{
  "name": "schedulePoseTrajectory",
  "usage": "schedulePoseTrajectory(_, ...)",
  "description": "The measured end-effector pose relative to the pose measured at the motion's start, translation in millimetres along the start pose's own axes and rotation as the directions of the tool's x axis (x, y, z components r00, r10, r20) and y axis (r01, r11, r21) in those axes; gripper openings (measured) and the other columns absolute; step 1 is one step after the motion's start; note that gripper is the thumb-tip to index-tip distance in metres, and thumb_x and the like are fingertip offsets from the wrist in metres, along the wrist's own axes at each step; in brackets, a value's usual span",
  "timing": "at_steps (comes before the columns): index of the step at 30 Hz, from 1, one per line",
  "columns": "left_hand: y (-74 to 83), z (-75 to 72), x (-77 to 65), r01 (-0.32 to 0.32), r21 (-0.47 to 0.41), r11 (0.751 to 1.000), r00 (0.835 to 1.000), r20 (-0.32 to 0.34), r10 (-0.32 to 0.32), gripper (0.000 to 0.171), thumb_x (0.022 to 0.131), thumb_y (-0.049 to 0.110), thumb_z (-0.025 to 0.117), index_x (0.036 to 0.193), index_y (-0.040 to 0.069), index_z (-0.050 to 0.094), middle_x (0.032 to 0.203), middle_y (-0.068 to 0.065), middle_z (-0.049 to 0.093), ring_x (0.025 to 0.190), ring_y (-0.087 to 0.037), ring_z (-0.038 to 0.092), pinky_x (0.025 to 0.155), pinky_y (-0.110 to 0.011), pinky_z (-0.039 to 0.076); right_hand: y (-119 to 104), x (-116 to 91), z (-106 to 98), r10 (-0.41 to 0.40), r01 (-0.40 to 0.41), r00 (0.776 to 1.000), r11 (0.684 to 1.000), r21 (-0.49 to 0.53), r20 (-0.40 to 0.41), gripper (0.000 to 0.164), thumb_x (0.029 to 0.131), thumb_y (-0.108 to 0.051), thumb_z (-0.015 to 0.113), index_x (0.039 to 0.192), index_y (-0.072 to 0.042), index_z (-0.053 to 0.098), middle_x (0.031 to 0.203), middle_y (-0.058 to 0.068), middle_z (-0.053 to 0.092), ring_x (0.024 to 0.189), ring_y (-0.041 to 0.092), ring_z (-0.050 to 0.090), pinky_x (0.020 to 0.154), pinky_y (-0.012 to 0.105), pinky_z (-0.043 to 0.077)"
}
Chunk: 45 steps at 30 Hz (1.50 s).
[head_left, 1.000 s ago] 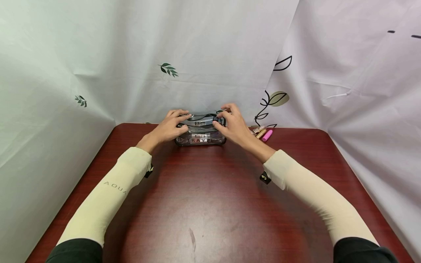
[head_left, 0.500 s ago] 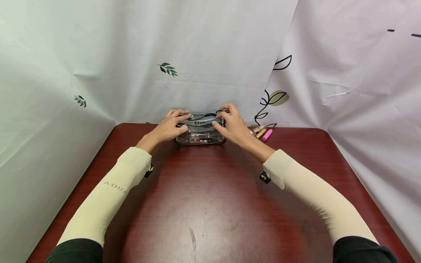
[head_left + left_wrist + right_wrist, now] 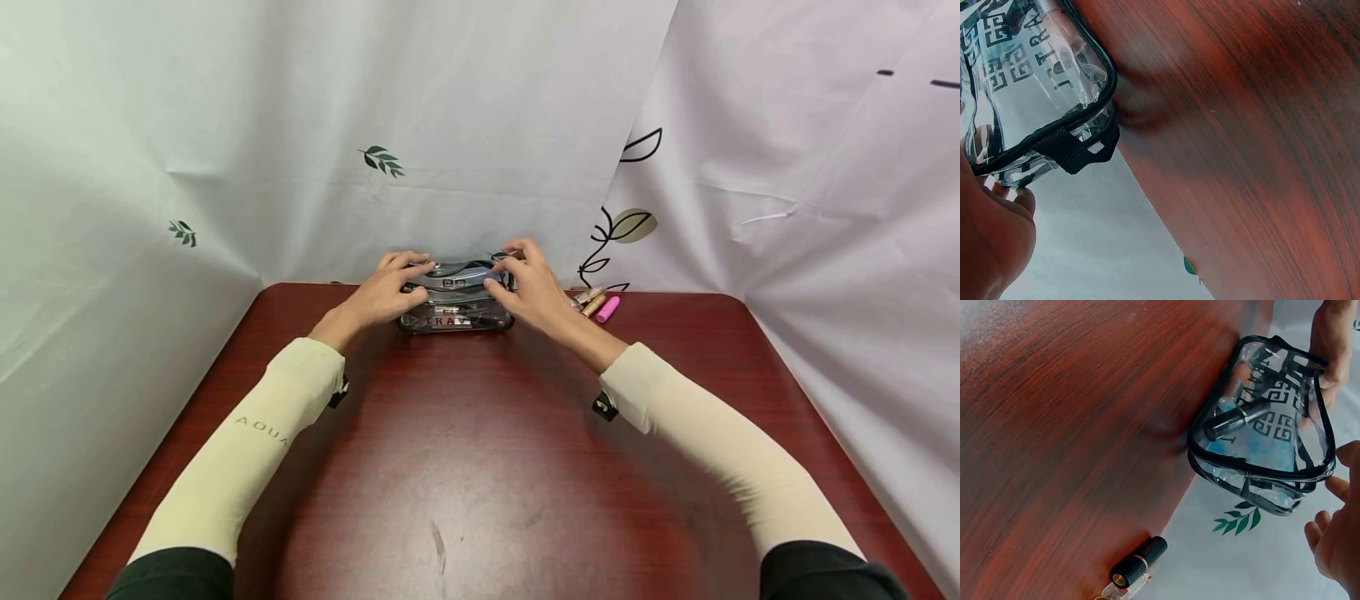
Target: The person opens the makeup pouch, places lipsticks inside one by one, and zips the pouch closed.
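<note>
A clear pouch with black piping and "TRAVEL" lettering stands at the table's back edge. In the right wrist view a black tube, like a lipstick, lies slanted inside it, near a bluish patch. My left hand holds the pouch's upper left end, thumb in front and fingers across the top. My right hand is at the upper right end, fingers loosely bent and apart; nothing shows between them. In the right wrist view its fingers are beside the pouch's corner; whether they touch it is hard to tell.
Right of the pouch lie a pink tube, a gold tube and clear ones, partly behind my right wrist. A black tube shows there in the right wrist view. A white curtain hangs behind the reddish-brown table.
A small dark thing at my right fingertips one second ago is gone from them half a second ago and now. The hands have hardly moved.
</note>
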<state>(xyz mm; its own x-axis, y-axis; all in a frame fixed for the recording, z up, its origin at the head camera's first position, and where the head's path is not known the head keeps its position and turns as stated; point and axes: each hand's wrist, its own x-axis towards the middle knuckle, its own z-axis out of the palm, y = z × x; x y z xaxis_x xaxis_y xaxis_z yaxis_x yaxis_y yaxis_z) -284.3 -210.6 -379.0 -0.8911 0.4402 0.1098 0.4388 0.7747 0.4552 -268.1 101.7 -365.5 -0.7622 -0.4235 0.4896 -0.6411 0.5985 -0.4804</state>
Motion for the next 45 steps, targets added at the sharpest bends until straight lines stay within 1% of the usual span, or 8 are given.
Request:
schedulePoseTrajectory(15,0.6,0.7,-0.1,0.0,0.006,1.0,1.0,-0.01,0.0,0.068,0.109,0.032,0.047,0.174,0.011,0.046,0.184,-0.012,0.035,0.172,-0.041,0.019,0.134,-0.072,0.025,9.6,-4.3,-4.0,-0.004,0.003,1.0,1.0,-0.008,-0.011,0.024,0.107,-0.024,0.075,0.116,-0.002,0.079,0.155,0.026,0.055,0.138,0.04,0.058,0.111,0.057,0.056)
schedulePoseTrajectory(27,0.9,0.1,-0.3,0.002,0.003,1.0,1.0,0.004,-0.002,0.069,0.11,0.033,0.044,0.175,0.01,0.043,0.185,-0.014,0.033,0.173,-0.043,0.016,0.135,-0.072,0.022,15.1,-9.3,-8.3,-0.007,0.007,0.999,1.0,-0.01,-0.033,0.027,0.108,-0.022,0.074,0.122,0.001,0.079,0.151,0.025,0.058,0.136,0.043,0.06,0.112,0.056,0.056)
schedulePoseTrajectory(32,1.8,0.1,-0.8,0.002,0.0,1.0,1.0,0.004,-0.002,0.069,0.11,0.033,0.044,0.175,0.01,0.043,0.185,-0.014,0.033,0.173,-0.043,0.017,0.135,-0.072,0.022,18.0,-11.6,-8.6,0.017,-0.017,1.0,1.0,0.012,-0.021,0.026,0.11,-0.021,0.072,0.122,0.001,0.078,0.151,0.025,0.056,0.134,0.043,0.062,0.103,0.052,0.065)
schedulePoseTrajectory(35,1.5,0.3,-0.9,0.0,0.0,1.0,1.0,0.002,0.0,0.069,0.11,0.033,0.044,0.175,0.009,0.044,0.185,-0.014,0.033,0.172,-0.043,0.017,0.134,-0.072,0.023,20.2,-13.2,-9.1,0.032,-0.032,0.999,0.999,0.028,-0.012,0.026,0.11,-0.021,0.071,0.122,0.001,0.078,0.152,0.026,0.056,0.135,0.043,0.062,0.098,0.05,0.068)
schedulePoseTrajectory(38,0.8,0.2,-1.0,-0.004,-0.001,1.0,1.0,0.001,0.004,0.069,0.11,0.032,0.044,0.175,0.009,0.044,0.185,-0.014,0.033,0.172,-0.043,0.017,0.134,-0.073,0.023,23.1,-15.0,-10.0,0.039,-0.038,0.999,0.999,0.017,-0.008,0.027,0.11,-0.023,0.071,0.122,0.0,0.078,0.153,0.025,0.056,0.138,0.042,0.06,0.102,0.049,0.067)
schedulePoseTrajectory(41,0.8,0.0,-1.3,-0.006,-0.001,1.0,1.0,0.002,0.006,0.069,0.109,0.032,0.043,0.175,0.009,0.043,0.185,-0.015,0.033,0.172,-0.044,0.017,0.134,-0.073,0.022,26.8,-16.8,-11.7,0.048,-0.048,0.999,0.999,0.006,-0.009,0.028,0.11,-0.023,0.071,0.123,0.0,0.078,0.153,0.026,0.056,0.141,0.043,0.058,0.108,0.053,0.063)
schedulePoseTrajectory(43,1.2,-0.3,-1.4,-0.004,0.002,1.0,1.0,0.004,0.004,0.069,0.11,0.032,0.042,0.175,0.009,0.043,0.185,-0.015,0.033,0.172,-0.044,0.017,0.134,-0.073,0.022,29.5,-18.2,-13.0,0.06,-0.06,0.998,0.998,0.009,-0.002,0.028,0.11,-0.022,0.071,0.125,0.001,0.077,0.154,0.026,0.055,0.142,0.044,0.057,0.109,0.054,0.063)
schedulePoseTrajectory(45,1.9,-0.5,-1.4,-0.003,0.005,1.0,1.0,0.006,0.003,0.069,0.11,0.032,0.042,0.175,0.01,0.043,0.185,-0.014,0.032,0.172,-0.043,0.017,0.135,-0.072,0.022,32.1,-19.7,-14.6,0.076,-0.076,0.997,0.997,0.013,0.006,0.029,0.111,-0.021,0.071,0.127,0.002,0.077,0.154,0.025,0.055,0.142,0.044,0.058,0.107,0.053,0.064)
